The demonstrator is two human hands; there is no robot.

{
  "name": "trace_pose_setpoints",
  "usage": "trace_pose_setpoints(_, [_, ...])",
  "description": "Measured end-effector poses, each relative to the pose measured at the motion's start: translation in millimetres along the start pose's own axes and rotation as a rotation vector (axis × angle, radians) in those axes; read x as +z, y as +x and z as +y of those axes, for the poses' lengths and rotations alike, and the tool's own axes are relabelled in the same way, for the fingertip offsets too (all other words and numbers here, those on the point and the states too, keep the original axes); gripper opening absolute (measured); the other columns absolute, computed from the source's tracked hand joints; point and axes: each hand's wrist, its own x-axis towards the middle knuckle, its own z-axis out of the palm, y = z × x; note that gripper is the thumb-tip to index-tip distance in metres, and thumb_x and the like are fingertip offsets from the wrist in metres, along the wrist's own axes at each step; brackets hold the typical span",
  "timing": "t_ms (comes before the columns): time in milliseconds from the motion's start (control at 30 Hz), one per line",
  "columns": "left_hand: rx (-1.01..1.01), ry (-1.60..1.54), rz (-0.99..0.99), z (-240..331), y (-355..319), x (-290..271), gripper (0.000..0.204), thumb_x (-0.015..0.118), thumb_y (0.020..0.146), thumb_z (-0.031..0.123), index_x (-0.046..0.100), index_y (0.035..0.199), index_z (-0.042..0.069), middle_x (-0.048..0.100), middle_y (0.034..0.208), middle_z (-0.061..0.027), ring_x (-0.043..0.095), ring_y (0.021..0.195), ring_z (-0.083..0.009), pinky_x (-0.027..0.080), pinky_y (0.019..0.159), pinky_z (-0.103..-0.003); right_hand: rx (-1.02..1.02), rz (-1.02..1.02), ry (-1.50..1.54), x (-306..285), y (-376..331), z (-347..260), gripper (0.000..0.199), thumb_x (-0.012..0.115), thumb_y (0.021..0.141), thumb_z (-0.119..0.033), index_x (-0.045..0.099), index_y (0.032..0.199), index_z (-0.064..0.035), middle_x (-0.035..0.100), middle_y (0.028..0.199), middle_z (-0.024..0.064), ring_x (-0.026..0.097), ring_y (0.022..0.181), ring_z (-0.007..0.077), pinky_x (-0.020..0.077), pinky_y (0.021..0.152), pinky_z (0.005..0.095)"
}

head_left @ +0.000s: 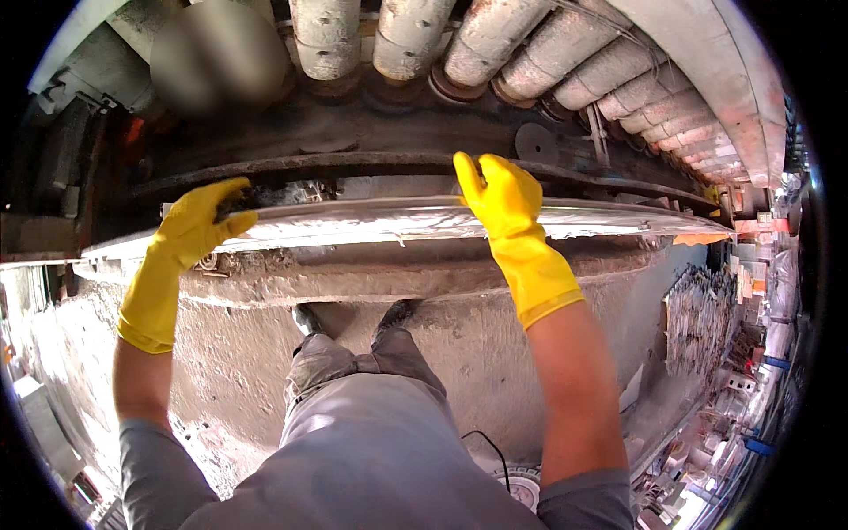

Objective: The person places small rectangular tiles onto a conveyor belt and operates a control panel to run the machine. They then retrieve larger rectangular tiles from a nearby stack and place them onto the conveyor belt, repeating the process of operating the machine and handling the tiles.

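Observation:
Both my hands wear yellow rubber gloves. A long thin panel [371, 221] stretches across in front of me, seen nearly edge-on, its near side bright and shiny. At its left part is my left hand [201, 221], open, with thumb and fingers apart and a gap between them. My right hand [503, 196] is over the panel's upper edge right of the middle. Its fingers are loosely bent, the thumb stands apart, and nothing shows between them. Whether either glove touches the panel I cannot tell.
Beyond the panel runs a dark, dirty trough [353, 132] below a row of whitish cylinders [411, 35]. A grey disc [534, 141] leans there. A rough ledge [380, 281] lies before my feet. Stacked thin sheets [698, 318] stand at right, near clutter.

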Motion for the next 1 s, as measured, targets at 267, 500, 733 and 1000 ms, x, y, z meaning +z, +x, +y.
trace_pose_setpoints(267, [-0.431,0.08,0.312,29,24,24,0.054,0.065,0.101,0.05,0.072,0.131,0.005,0.074,0.123,-0.0191,0.069,0.112,-0.0289,0.051,0.099,-0.038,-0.024,-0.065,-0.056,-1,-1,6,0.048,0.067,0.096,-0.051,0.071,0.072,-0.0096,0.073,0.074,0.0144,0.07,0.067,0.0398,0.0549,0.063,0.0502])
trace_pose_setpoints(500, [-0.482,0.207,0.428,0,32,33,0.062,0.066,0.097,0.057,0.07,0.133,0.006,0.072,0.129,-0.0159,0.067,0.121,-0.0298,0.049,0.105,-0.039,-0.198,0.041,0.112,-8,-16,8,0.038,0.071,0.096,-0.038,0.067,0.068,-0.0114,0.069,0.066,0.0125,0.066,0.06,0.0368,0.0508,0.057,0.0494])
trace_pose_setpoints(733, [-0.608,0.252,0.432,-21,33,37,0.069,0.066,0.095,0.061,0.066,0.139,0.008,0.07,0.135,-0.0151,0.065,0.128,-0.032,0.049,0.108,-0.04,-0.165,0.035,0.247,-40,-33,67,0.028,0.07,0.097,-0.037,0.078,0.092,-0.0116,0.075,0.081,0.0144,0.071,0.073,0.0372,0.0547,0.066,0.0492])
trace_pose_setpoints(1000, [-0.583,0.267,0.34,1,31,34,0.066,0.073,0.093,0.052,0.067,0.136,0.002,0.071,0.132,-0.0185,0.067,0.124,-0.0333,0.05,0.107,-0.04,0.354,-0.46,-0.103,-79,-11,119,0.061,0.057,0.098,-0.062,0.075,0.119,-0.0074,0.078,0.104,0.0166,0.071,0.106,0.0386,0.0524,0.096,0.0471])
